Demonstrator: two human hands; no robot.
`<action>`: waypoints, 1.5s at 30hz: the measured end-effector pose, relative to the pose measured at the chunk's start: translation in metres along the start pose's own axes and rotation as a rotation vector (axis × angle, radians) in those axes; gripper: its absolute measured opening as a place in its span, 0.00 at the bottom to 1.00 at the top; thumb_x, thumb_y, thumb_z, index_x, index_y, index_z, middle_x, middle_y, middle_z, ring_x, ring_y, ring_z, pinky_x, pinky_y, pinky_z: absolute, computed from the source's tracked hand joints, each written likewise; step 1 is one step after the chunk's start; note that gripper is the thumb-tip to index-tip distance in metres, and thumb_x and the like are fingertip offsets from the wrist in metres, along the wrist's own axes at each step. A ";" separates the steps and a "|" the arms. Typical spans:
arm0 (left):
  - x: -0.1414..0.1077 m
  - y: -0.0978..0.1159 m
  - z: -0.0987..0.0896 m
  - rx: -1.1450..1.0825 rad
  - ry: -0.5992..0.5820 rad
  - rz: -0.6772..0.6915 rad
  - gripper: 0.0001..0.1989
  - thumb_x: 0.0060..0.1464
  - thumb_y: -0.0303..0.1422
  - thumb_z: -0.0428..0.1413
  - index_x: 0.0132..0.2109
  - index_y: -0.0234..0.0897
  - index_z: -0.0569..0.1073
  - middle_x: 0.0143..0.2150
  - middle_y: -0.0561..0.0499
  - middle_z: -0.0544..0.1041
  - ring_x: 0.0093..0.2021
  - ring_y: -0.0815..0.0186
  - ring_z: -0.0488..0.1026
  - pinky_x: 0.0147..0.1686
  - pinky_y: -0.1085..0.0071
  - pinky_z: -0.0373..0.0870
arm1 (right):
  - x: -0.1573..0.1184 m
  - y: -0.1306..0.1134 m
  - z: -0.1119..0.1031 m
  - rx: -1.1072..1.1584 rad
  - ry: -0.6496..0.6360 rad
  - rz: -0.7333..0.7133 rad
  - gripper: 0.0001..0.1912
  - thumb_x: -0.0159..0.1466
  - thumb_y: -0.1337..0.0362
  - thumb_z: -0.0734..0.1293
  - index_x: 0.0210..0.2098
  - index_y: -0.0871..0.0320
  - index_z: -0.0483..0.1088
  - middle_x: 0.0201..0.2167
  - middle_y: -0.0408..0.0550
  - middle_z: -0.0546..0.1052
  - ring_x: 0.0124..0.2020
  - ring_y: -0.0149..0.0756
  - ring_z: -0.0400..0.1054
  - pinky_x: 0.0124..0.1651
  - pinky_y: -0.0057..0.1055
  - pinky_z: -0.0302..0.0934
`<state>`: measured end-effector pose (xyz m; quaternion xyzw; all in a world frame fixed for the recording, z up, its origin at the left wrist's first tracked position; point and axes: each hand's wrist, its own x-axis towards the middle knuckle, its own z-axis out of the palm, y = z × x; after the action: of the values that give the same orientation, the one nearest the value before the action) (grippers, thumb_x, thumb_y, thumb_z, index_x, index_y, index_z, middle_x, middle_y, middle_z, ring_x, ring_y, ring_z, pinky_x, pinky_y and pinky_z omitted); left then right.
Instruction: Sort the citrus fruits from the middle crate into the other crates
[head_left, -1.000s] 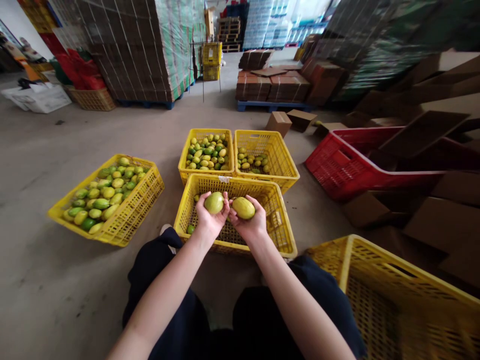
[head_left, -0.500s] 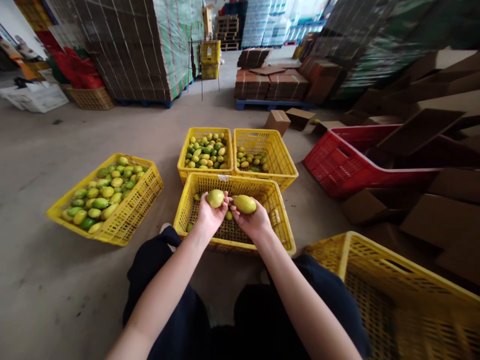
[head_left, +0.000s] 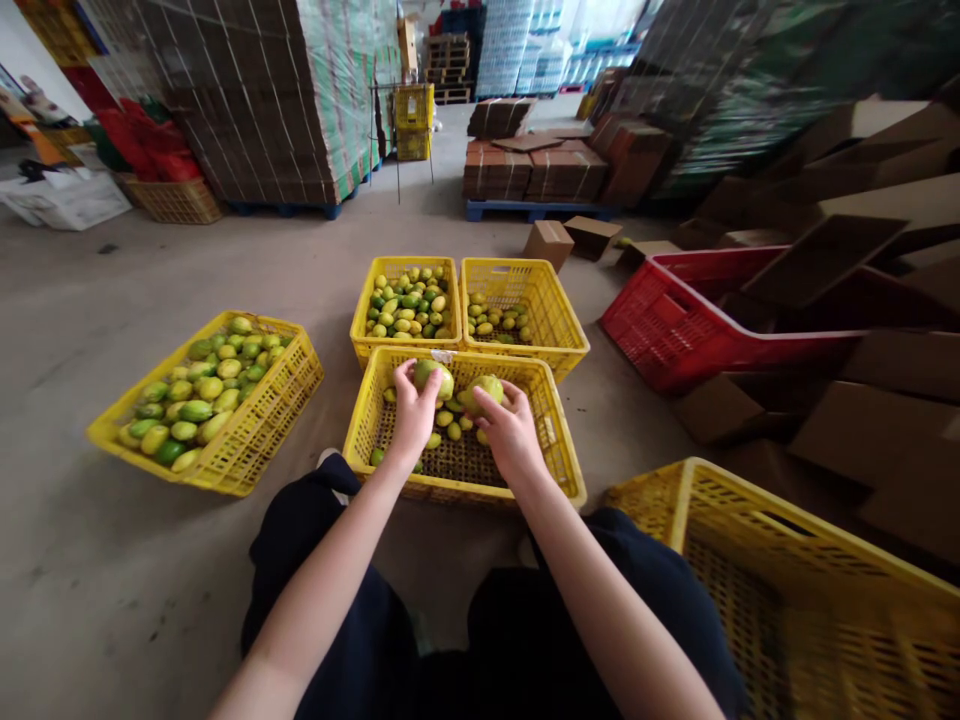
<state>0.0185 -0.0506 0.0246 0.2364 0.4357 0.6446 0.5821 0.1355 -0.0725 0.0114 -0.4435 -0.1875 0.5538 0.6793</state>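
Observation:
Over the nearest yellow crate [head_left: 561, 425], my left hand [head_left: 411, 418] is closed around a yellow-green lemon [head_left: 438, 380], its thumb on the near side. Beside it, my right hand [head_left: 516, 440] grips another lemon [head_left: 484, 390] with thumb and fingers. The two held fruits are close together, with a small gap between them. Several loose lemons [head_left: 454, 431] lie on the crate floor below, partly hidden by my hands.
Behind stand two yellow crates, a fuller one [head_left: 361, 325] and one with fewer lemons [head_left: 559, 300]. A tilted crate of lemons [head_left: 289, 385] is at left. On the right are a yellow crate [head_left: 686, 500], a red crate [head_left: 645, 320] and cardboard boxes [head_left: 877, 430].
Both hands have turned from palm-up to fingers gripping the lemons from the sides, and moved slightly apart. More loose lemons on the crate floor now show between them.

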 end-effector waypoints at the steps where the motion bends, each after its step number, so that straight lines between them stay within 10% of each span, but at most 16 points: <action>1: -0.001 0.001 -0.001 0.050 -0.053 0.109 0.21 0.41 0.24 0.65 0.43 0.42 0.71 0.47 0.52 0.73 0.45 0.69 0.72 0.39 0.80 0.69 | -0.002 -0.001 0.000 -0.053 -0.005 -0.116 0.23 0.45 0.73 0.75 0.38 0.54 0.68 0.31 0.38 0.76 0.29 0.29 0.71 0.29 0.23 0.68; 6: -0.006 0.013 -0.005 0.219 -0.310 0.277 0.23 0.36 0.22 0.67 0.42 0.41 0.73 0.49 0.48 0.71 0.53 0.62 0.67 0.50 0.73 0.66 | -0.008 -0.011 -0.001 -0.122 -0.137 -0.304 0.25 0.45 0.73 0.74 0.41 0.50 0.70 0.43 0.41 0.74 0.44 0.34 0.69 0.39 0.29 0.69; 16: -0.013 0.025 -0.003 0.220 -0.346 0.269 0.21 0.35 0.21 0.67 0.40 0.39 0.77 0.44 0.51 0.75 0.45 0.66 0.71 0.45 0.77 0.67 | -0.011 -0.013 0.005 -0.198 -0.213 -0.434 0.29 0.44 0.72 0.75 0.45 0.52 0.68 0.42 0.43 0.75 0.44 0.35 0.69 0.48 0.33 0.66; 24: -0.004 0.024 -0.009 -0.189 -0.476 -0.213 0.17 0.52 0.40 0.51 0.44 0.34 0.75 0.30 0.50 0.74 0.23 0.73 0.66 0.20 0.78 0.61 | -0.006 -0.017 0.003 0.017 -0.411 0.032 0.12 0.53 0.58 0.68 0.32 0.56 0.65 0.28 0.42 0.75 0.21 0.31 0.67 0.20 0.26 0.60; 28: -0.006 0.014 -0.009 -0.507 -0.461 -0.398 0.19 0.52 0.37 0.48 0.48 0.34 0.74 0.31 0.49 0.74 0.27 0.70 0.71 0.26 0.75 0.69 | -0.005 -0.013 0.005 0.225 -0.465 0.159 0.12 0.55 0.58 0.62 0.35 0.58 0.67 0.25 0.44 0.74 0.17 0.30 0.64 0.14 0.24 0.54; 35: -0.002 -0.006 -0.005 -0.691 -0.237 -0.396 0.15 0.56 0.34 0.47 0.45 0.38 0.76 0.43 0.48 0.78 0.45 0.65 0.75 0.43 0.70 0.73 | 0.000 -0.004 0.013 0.557 -0.202 0.292 0.04 0.57 0.68 0.63 0.33 0.58 0.69 0.30 0.45 0.77 0.34 0.34 0.73 0.33 0.29 0.71; 45: 0.001 -0.009 -0.001 -0.716 -0.192 -0.447 0.14 0.57 0.34 0.48 0.41 0.36 0.77 0.40 0.47 0.79 0.41 0.65 0.76 0.42 0.70 0.73 | 0.003 0.001 0.014 0.625 -0.119 0.337 0.07 0.63 0.62 0.63 0.30 0.57 0.68 0.30 0.44 0.78 0.33 0.32 0.74 0.30 0.25 0.70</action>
<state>0.0220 -0.0506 0.0163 -0.0216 0.1690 0.5880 0.7907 0.1255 -0.0639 0.0170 -0.2059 0.0274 0.7134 0.6693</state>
